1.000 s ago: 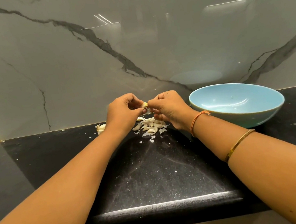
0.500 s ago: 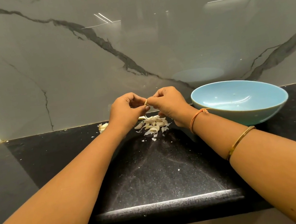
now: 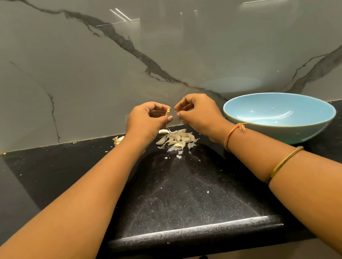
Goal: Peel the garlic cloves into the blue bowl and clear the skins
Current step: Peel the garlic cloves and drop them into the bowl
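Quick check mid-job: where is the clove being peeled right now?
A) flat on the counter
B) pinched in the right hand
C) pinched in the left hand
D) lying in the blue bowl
C: the left hand pinches the clove at its fingertips, with a gap between it and the right hand.

Mid-frame, the left hand and right hand sit side by side, just apart, and the left one pinches a clove. Below them a pile of cloves lies on the counter — a stray piece to its left, the bowl at right, the wall behind.
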Demonstrator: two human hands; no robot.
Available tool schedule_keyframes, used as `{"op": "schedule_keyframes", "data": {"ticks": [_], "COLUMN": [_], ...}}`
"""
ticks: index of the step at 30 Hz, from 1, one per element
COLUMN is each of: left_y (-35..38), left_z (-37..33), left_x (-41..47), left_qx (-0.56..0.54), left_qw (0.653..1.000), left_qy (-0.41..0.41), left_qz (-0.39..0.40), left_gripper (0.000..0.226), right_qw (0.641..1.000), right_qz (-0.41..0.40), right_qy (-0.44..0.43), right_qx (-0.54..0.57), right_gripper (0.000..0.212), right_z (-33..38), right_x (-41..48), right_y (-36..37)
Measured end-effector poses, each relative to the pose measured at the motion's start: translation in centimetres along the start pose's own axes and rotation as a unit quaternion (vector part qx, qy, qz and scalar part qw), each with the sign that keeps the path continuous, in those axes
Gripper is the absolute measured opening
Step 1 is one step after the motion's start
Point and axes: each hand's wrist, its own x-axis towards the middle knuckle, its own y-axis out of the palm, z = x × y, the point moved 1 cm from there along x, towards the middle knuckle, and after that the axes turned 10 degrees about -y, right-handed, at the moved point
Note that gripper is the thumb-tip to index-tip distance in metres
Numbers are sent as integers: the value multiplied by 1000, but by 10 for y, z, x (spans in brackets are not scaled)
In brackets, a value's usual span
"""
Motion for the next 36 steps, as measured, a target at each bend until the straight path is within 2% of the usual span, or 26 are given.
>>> {"op": "schedule_keyframes", "data": {"ticks": [3,12,19,24,27,32,36], "left_y": [0,-3,-4,-3,-5,-5,-4], "left_z": [0,-4,-5,-4,-3,-5,-5], "left_x": [-1,-4,-7,-7,-5,-7,-7], "left_qx": [-13,0,22,24,18,22,27], "left_qw": [1000,999,999,999,999,1000,999], "left_qy": [-12,-18,-20,-27,-26,-19,-18], "left_qz": [3,26,40,31,11,5,4], "left_gripper": [18,17,11,16,17,17,18], "right_qw": [1000,995,997,997,999,998,995], "right_qz": [-11,19,24,5,-11,41,39], "right_qy": [-11,-100,-77,-22,-28,3,21], "right_qx": [27,-11,-9,70,42,52,86], "right_gripper": [6,13,4,14,18,14,9], "right_z": [1,5,3,0,0,3,3], "right_x": [-1,-2,1,1,1,-3,-3], "right_y": [0,2,-1,0,-2,1,2]}}
